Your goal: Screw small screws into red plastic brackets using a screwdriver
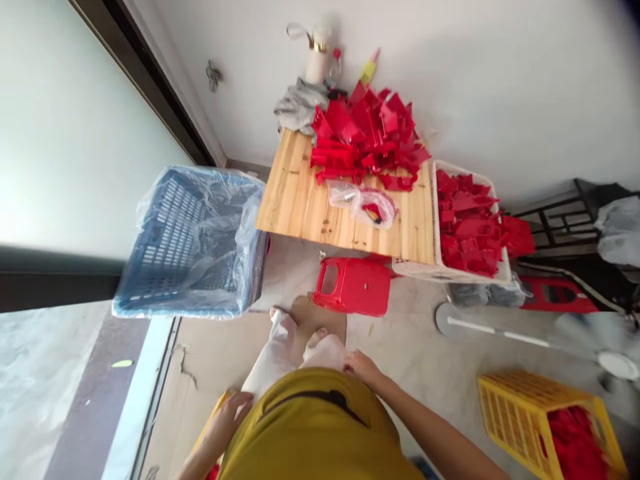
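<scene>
My left hand (235, 408) hangs low beside my left thigh, against the white trousers (273, 350); its fingers are loosely apart with nothing seen in them. By my right thigh, my right hand (361, 368) has its fingers curled in at the edge of the trousers, and the fingertips are partly hidden. The red plastic stool (365, 287) stands ahead of my feet. Beyond it, a wooden table (305, 207) bears a heap of red plastic parts (370, 130). A clear plastic bag (367, 203) with something red and dark inside lies near the table's front edge.
Left of the table stands a blue crate (170, 233) lined with clear plastic. At the table's right, a white crate (437, 263) holds more red parts. A floor fan (615, 363) and a yellow crate (515, 413) are to the right. A cup (316, 63) and grey cloth (300, 107) sit at the back.
</scene>
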Available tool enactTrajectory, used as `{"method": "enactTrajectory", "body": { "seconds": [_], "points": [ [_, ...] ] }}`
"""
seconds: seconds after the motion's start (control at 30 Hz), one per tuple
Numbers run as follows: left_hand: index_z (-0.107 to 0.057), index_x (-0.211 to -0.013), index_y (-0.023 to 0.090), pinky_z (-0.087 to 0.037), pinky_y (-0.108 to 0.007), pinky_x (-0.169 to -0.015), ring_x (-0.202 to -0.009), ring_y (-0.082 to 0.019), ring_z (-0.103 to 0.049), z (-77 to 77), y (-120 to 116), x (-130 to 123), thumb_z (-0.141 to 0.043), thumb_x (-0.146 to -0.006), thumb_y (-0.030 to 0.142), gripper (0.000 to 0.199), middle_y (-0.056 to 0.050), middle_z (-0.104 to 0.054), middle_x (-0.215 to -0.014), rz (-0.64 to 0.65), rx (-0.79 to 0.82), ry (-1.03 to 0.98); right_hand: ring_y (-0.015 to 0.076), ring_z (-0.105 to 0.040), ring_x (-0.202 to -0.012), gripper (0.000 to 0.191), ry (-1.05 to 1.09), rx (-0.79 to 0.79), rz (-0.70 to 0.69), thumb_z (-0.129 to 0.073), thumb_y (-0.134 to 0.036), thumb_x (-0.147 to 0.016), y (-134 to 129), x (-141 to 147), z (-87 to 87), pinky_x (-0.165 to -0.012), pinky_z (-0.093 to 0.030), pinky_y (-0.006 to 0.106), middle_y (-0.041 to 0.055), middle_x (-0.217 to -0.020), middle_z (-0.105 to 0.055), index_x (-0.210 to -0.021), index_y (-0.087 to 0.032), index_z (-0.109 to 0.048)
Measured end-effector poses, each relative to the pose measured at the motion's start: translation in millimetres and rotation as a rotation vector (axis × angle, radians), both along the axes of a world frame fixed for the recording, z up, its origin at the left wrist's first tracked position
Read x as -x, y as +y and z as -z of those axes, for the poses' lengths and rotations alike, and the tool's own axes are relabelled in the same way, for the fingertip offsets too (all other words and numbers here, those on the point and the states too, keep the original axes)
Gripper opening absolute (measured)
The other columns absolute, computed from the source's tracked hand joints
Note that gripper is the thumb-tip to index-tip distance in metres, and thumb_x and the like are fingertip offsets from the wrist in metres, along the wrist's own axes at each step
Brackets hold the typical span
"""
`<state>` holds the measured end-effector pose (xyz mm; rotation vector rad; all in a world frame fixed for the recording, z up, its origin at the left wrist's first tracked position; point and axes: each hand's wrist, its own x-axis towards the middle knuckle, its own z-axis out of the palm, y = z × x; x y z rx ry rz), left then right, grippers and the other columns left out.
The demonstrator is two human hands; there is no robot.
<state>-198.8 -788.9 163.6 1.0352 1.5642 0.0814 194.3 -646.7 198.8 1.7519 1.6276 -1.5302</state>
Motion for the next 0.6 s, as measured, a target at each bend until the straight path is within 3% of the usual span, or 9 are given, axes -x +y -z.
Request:
{"method": "enactTrajectory", "body": {
  "seconds": [0.1, 0.17, 0.37, 0.47, 0.6],
  "points": [
    [-0.075, -0.098, 0.024, -0.055, -0.039, -0.098, -0.109, -0.029, -0.07, -7.4, 3, -26, -0.044, -0.083, 0.052, 0.044, -0.011, -0.075, -0.115, 0.057, -0.007, -0.005, 0.0205, -0.067, -0.101, 0.023, 0.024, 0.124, 0.06, -0.063, -0.034, -0.099, -28, -40, 1.8, -0.089, -0.057, 0.041, 0.0069, -0.117, -0.068, -0.114, -0.017, -0.067],
    [-0.075, -0.093, 0.023, -0.052, -0.041, -0.101, -0.107, -0.03, -0.069, -9.4, 6, -45, -0.047, -0.082, 0.051, 0.041, -0.011, -0.075, -0.109, 0.103, 0.003, 0.006, 0.0207, -0.068, -0.098, 0.025, 0.041, 0.174, 0.135, -0.063, -0.036, -0.099, -46, -71, -0.8, -0.087, -0.057, 0.041, 0.0065, -0.114, -0.069, -0.113, -0.016, -0.066],
    [-0.067, -0.081, 0.021, -0.054, -0.043, -0.089, -0.095, -0.03, -0.068, -19.4, 25, -114, -0.042, -0.087, 0.047, 0.037, -0.013, -0.071, -0.094, 0.17, 0.011, 0.092, 0.0172, -0.069, -0.086, 0.024, 0.174, 0.291, 0.283, -0.061, -0.037, -0.1, -103, -149, -23.2, -0.079, -0.058, 0.036, 0.0035, -0.099, -0.07, -0.102, -0.014, -0.067],
    [-0.065, -0.084, 0.019, -0.054, -0.037, -0.081, -0.086, -0.027, -0.068, -39.6, 38, -138, -0.035, -0.092, 0.052, 0.044, -0.01, -0.07, -0.084, 0.181, 0.056, 0.064, 0.0171, -0.068, -0.087, 0.024, 0.232, 0.299, 0.324, -0.061, -0.037, -0.1, -126, -174, -32.0, -0.081, -0.057, 0.036, 0.0025, -0.094, -0.07, -0.096, -0.014, -0.067],
    [-0.064, -0.085, 0.02, -0.052, -0.03, -0.075, -0.082, -0.023, -0.065, -81.3, 53, -150, -0.042, -0.09, 0.064, 0.049, -0.003, -0.069, -0.082, 0.238, 0.191, -0.107, 0.0168, -0.067, -0.085, 0.025, 0.299, 0.311, 0.386, -0.061, -0.037, -0.099, -145, -195, -31.8, -0.081, -0.055, 0.036, 0.0013, -0.09, -0.069, -0.09, -0.015, -0.067]
  ]
}}
